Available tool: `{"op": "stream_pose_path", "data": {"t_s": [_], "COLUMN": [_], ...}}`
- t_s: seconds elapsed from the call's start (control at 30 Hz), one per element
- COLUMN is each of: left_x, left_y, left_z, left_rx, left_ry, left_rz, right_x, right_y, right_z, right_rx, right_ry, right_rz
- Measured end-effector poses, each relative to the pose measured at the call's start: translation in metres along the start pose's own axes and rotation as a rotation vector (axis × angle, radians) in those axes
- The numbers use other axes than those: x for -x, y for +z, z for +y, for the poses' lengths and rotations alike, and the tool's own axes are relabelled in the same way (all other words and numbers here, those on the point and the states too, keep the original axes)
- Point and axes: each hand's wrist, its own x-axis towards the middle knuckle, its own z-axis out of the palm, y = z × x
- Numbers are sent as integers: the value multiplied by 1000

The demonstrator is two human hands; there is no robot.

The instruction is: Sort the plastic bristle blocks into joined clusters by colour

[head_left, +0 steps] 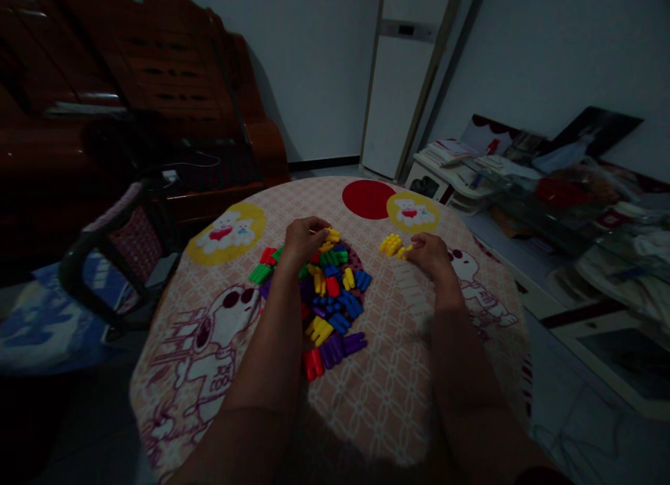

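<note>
No lettering, brand or number is legible anywhere here.

left hand (303, 241): holding yellow block (332, 234) | right hand (430, 253): at yellow cluster (391, 245), grip unclear | coloured block pile (332, 287)

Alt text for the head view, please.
The left hand touches a yellow plastic block on the far side of a multicoloured block pile; the right hand touches a yellow block cluster. A cartoon-print tablecloth lies beneath.
</note>
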Motion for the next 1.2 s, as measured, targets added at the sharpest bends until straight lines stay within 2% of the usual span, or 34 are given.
{"op": "stream_pose_path", "data": {"t_s": [0.07, 0.23, 0.4, 0.53, 0.63, 0.73, 0.83, 1.0, 1.2], "left_x": [0, 0, 0, 1, 3, 6, 10, 16, 18], "left_y": [0, -1, -1, 2, 7, 14, 21, 26, 29], "left_z": [0, 1, 1, 5, 13, 22, 31, 40, 48], "left_rx": [-6, -19, 12, 40, 65, 116, 226, 403, 466], "left_ry": [3, 10, 23, 33, 43, 64, 72, 74, 104], "left_rz": [-3, -2, -6, -29, -65, -115, -184, -268, -310], "right_x": [1, 3, 5, 6, 7, 7, 6, 15, 32], "right_y": [5, 16, 18, 18, 15, 11, 8, 7, 11], "right_z": [1, -1, -5, -9, -13, -18, -26, -53, -84], "right_rx": [31, 23, -76, -141, -146, -150, -232, -383, -580], "right_ry": [22, -69, -89, -97, -78, -68, -85, -152, -119], "right_rz": [-35, 23, -24, -11, 22, 109, 138, 17, -297]}}
